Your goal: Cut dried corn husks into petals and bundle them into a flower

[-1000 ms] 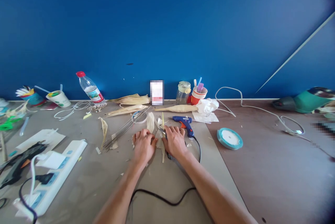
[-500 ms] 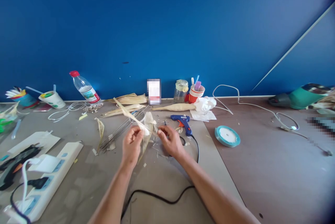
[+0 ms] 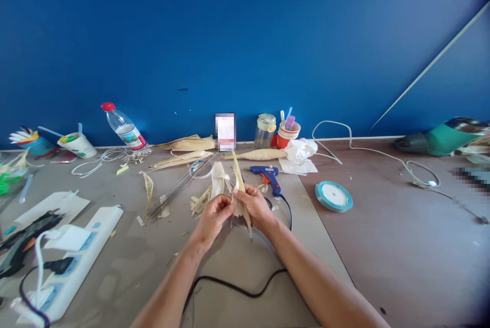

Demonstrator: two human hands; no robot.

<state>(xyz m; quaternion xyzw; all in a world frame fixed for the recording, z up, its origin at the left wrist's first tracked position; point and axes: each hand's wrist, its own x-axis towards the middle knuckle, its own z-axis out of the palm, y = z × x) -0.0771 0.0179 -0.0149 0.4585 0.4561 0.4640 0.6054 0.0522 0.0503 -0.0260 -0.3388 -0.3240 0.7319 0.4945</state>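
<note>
A pale dried corn husk (image 3: 238, 181) stands nearly upright between my hands, with a narrow tip above and a ragged end pointing down. My right hand (image 3: 258, 208) is closed on it, thumb across its front. My left hand (image 3: 215, 219) is closed in a pinch at the husk's left edge; the exact grip is partly hidden. Just behind the left fingers, a crumpled whitish husk piece (image 3: 219, 177) stands on the table among husk scraps (image 3: 199, 201). A blue glue gun (image 3: 271, 177) lies to the right, beyond my right hand.
Thin metal wires (image 3: 178, 187) and husk bundles (image 3: 186, 143) lie at the back left. A power strip (image 3: 86, 261) occupies the near left. Black cord (image 3: 237, 291) crosses in front. At right are a ribbon roll (image 3: 334, 196), paper cups (image 3: 288, 136) and a glass jar (image 3: 265, 131).
The husk has swung from leaning left in my left hand to nearly upright in my right hand. My left hand has moved right and lower, close to the right one.
</note>
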